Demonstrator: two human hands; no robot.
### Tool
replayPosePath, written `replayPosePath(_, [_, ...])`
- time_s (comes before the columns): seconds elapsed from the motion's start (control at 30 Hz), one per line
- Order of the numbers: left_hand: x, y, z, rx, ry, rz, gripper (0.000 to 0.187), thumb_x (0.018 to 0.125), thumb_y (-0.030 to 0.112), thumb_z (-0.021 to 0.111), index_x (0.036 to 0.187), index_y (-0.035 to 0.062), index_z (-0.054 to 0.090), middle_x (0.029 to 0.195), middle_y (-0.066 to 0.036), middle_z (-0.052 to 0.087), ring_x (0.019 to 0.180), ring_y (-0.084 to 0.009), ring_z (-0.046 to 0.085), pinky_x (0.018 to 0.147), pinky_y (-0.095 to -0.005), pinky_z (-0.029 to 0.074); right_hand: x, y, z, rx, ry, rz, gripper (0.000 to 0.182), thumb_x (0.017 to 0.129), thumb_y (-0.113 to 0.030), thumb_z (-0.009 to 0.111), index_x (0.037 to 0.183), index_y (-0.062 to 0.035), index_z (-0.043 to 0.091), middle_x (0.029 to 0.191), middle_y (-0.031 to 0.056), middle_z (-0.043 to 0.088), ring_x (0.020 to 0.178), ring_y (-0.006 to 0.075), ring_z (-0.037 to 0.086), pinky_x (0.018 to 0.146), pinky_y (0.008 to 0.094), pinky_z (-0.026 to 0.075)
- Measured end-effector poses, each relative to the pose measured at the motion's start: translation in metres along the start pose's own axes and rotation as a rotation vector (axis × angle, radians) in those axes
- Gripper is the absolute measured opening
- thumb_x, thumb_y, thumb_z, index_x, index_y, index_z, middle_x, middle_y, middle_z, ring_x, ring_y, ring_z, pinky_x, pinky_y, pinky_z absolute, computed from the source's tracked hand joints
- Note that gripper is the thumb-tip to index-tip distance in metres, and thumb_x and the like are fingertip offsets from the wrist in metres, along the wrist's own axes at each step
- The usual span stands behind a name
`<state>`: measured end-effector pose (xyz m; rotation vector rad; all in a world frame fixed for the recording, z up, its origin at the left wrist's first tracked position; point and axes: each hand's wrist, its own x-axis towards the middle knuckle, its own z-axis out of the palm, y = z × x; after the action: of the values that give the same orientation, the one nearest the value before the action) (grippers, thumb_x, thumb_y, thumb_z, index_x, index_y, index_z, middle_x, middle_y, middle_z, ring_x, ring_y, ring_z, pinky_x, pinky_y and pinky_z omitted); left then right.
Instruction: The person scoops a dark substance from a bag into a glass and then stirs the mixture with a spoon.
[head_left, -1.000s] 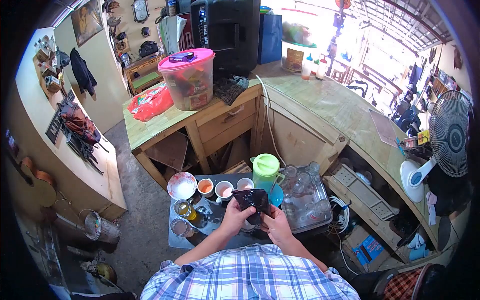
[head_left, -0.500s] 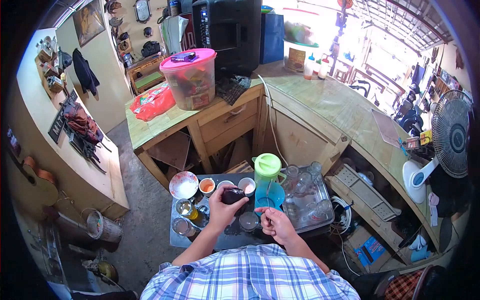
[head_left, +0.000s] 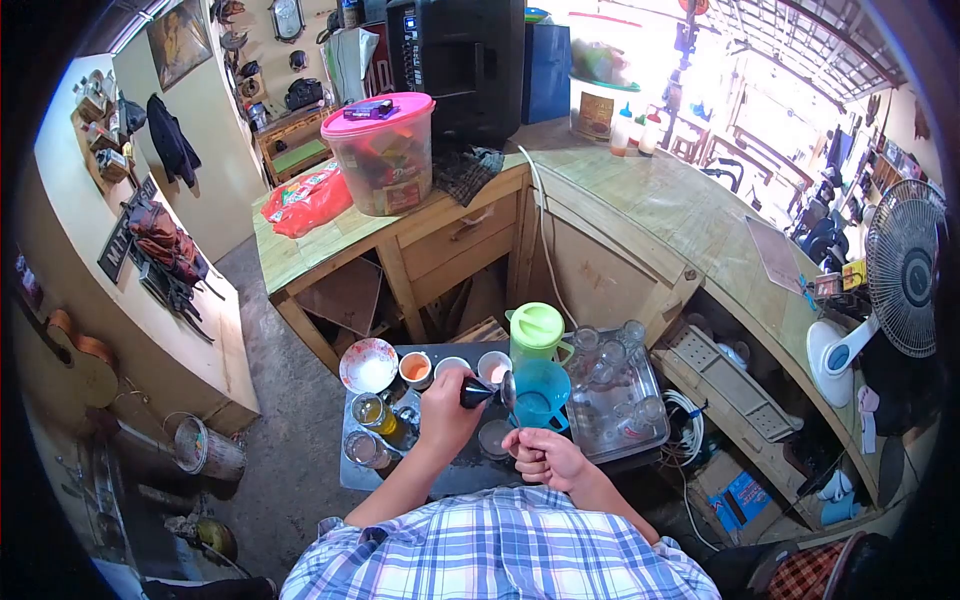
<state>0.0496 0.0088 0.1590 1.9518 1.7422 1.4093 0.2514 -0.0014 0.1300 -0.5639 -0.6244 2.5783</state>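
My left hand (head_left: 449, 412) is wrapped round a dark bottle (head_left: 477, 392), tilted with its neck to the right. My right hand (head_left: 546, 455) pinches the handle of a metal spoon (head_left: 508, 388), whose bowl is up beside the bottle's neck. Below them a small glass (head_left: 494, 438) stands on the dark low table (head_left: 455, 470). A blue pitcher (head_left: 541, 386) is just right of the spoon, with a green-lidded pitcher (head_left: 538, 332) behind. White cups, one an orange-filled cup (head_left: 416, 370), stand behind my left hand.
Left on the table are a patterned bowl (head_left: 368, 366), a glass of yellow liquid (head_left: 374, 414) and another glass (head_left: 366, 450). A metal tray (head_left: 640, 435) with several glasses is at the right. Beyond stands a wooden counter (head_left: 640, 200), with a fan (head_left: 903, 270) on the right.
The bottle has tipped rightward in my left hand. The spoon has been raised to the bottle's neck, and my right hand has shifted slightly left and down.
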Motion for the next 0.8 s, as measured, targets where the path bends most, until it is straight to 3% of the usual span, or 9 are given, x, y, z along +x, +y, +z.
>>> replayPosePath(0.67, [0.0015,0.002,0.0043,0.084,-0.022,0.004,0.036,0.061,-0.001,0.074,0.093,0.0051,0.057,0.085,-0.016,0.064,0.081,-0.0364,0.064,0.068,-0.0404,0.051,-0.0038,0.0014,-0.0031,0.05,-0.076,0.073,0.027,0.102,-0.025,0.041,0.103,-0.0025,0.054,0.062,-0.0071,0.026,0.045,0.0032,0.022,0.04,0.0203,0.02])
replayPosePath(0.8, [0.0027,0.0007,0.005,0.104,-0.006,0.045,0.031,0.065,0.001,0.074,0.091,0.0045,0.057,0.082,-0.016,0.063,0.074,-0.0367,0.063,0.062,-0.0414,0.05,-0.0038,0.0029,-0.0058,0.056,-0.087,0.073,0.027,0.102,-0.025,0.041,0.102,-0.0023,0.055,0.062,-0.0071,0.026,0.045,0.0029,0.022,0.04,0.0202,0.019])
